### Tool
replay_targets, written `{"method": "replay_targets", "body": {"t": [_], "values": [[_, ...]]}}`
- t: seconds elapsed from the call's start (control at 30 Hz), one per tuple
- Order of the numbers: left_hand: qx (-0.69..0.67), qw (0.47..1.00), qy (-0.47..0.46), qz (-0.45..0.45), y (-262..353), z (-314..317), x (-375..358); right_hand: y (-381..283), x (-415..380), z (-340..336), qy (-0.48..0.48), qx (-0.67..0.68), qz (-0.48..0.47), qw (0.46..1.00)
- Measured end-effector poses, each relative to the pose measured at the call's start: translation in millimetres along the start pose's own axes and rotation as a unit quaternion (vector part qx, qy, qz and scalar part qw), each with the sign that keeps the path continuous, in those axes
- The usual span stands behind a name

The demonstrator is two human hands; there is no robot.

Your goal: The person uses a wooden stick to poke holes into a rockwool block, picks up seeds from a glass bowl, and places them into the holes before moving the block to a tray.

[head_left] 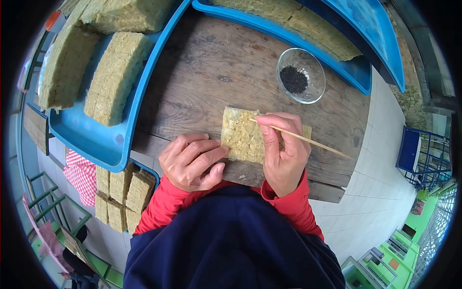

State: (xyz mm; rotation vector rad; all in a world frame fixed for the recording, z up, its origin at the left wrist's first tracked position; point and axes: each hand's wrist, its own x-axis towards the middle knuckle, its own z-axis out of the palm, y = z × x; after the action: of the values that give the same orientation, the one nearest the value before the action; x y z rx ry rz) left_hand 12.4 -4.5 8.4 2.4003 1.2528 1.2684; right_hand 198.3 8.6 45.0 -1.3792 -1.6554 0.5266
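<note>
Pinching a thin wooden stick [308,139], the right hand's [284,151] grip is closed above the yellowish block [237,135].

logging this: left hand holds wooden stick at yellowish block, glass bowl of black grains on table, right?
No, the head view shows the right hand, not the left hand, holding the wooden stick at the yellowish block; the glass bowl of black grains is on the table.

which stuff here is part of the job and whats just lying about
In the job:
thin wooden stick in right hand
yellowish fibrous block
clear glass bowl of black grains
probably blue plastic trays of similar blocks

Seemingly lying about:
red-and-white checked cloth
blue metal rack
</note>
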Motion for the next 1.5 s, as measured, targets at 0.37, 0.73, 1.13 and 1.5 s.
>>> {"method": "replay_targets", "body": {"t": [0.37,0.73,1.13,1.5], "values": [[0.012,1.0,0.015,0.001,-0.2,0.6,1.6,3.2,-2.4,1.8,0.011,0.033,0.018,0.999],[0.009,1.0,0.017,0.002,0.2,0.8,2.5,0.5,-0.1,1.6,0.007,-0.002,0.0,1.0],[0.005,1.0,0.02,0.003,-0.6,1.1,2.3,-0.6,1.4,1.9,-0.004,-0.007,-0.009,1.0],[0.008,1.0,0.019,0.002,-0.1,1.0,2.7,-1.5,2.1,2.0,-0.015,-0.017,-0.003,1.0]]}}
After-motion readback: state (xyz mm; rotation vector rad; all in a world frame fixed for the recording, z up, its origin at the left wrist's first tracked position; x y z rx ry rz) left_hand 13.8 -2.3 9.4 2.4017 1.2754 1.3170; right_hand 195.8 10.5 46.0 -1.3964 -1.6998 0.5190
